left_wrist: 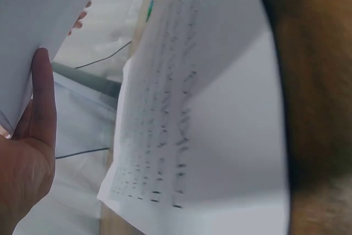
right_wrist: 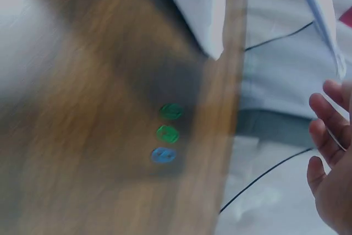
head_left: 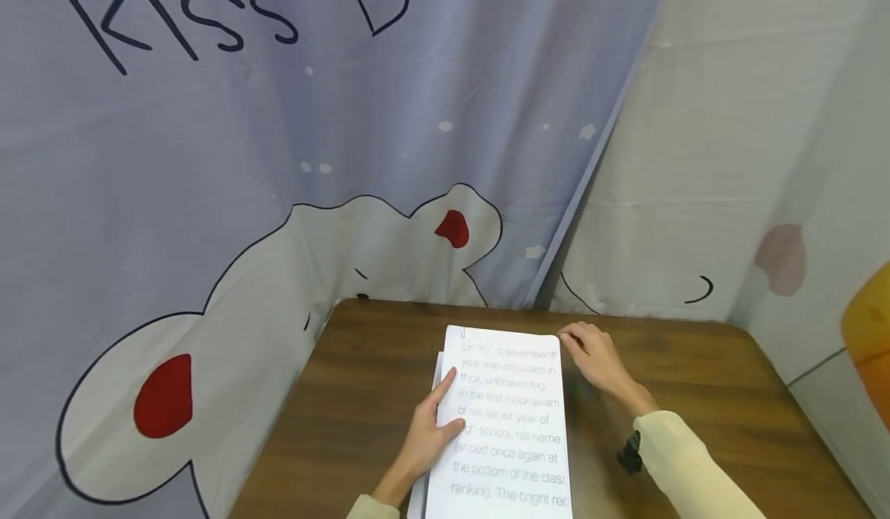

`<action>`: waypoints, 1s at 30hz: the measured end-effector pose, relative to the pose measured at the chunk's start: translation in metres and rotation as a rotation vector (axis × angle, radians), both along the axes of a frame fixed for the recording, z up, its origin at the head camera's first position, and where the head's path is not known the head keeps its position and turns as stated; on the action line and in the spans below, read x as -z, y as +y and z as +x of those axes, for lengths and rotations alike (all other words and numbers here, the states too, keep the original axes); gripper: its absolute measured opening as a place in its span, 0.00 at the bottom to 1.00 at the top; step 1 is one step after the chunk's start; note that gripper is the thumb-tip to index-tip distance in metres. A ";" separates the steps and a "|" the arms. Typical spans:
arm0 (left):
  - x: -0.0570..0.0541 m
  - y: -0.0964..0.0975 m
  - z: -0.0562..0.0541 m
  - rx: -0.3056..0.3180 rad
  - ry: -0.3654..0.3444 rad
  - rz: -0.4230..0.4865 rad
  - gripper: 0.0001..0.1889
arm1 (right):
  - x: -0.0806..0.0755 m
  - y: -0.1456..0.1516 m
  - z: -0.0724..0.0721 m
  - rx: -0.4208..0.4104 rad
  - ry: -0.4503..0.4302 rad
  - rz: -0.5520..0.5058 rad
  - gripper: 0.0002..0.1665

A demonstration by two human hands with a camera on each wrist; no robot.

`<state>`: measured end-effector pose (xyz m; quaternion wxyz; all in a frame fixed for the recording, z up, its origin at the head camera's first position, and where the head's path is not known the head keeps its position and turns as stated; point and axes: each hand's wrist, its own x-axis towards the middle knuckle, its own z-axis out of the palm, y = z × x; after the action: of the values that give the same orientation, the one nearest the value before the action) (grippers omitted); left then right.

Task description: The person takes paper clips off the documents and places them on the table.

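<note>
Printed paper sheets are raised over the table, with large text facing up and a paper clip at their top left corner. My left hand grips their left edge, its thumb and index finger over the page. At the top right corner my right hand pinches the sheets between thumb and index finger, the other fingers curled. Below, more printed paper lies on the table, largely covered in the head view. In the right wrist view, two green oval clips and a blue oval clip lie in a row.
The brown wooden table ends at a curtain behind it. A pale printed cloth hangs on the right. A dark device is strapped to the right wrist, by the pale sleeve.
</note>
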<state>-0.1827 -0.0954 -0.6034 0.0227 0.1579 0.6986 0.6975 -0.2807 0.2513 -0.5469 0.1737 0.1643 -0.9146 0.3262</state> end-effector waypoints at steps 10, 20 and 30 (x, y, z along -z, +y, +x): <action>-0.005 0.008 -0.003 0.030 0.009 0.001 0.48 | -0.028 -0.040 -0.005 -0.052 -0.094 -0.103 0.19; -0.006 0.021 0.000 0.051 0.020 0.019 0.49 | -0.040 -0.078 -0.002 -0.144 -0.063 -0.003 0.18; -0.012 0.025 0.005 0.095 0.025 0.014 0.48 | -0.040 -0.120 -0.012 -0.182 -0.163 -0.045 0.17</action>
<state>-0.1774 -0.0700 -0.5919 0.0459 0.1999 0.6855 0.6986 -0.2928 0.1311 -0.5064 0.0723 0.2156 -0.8995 0.3732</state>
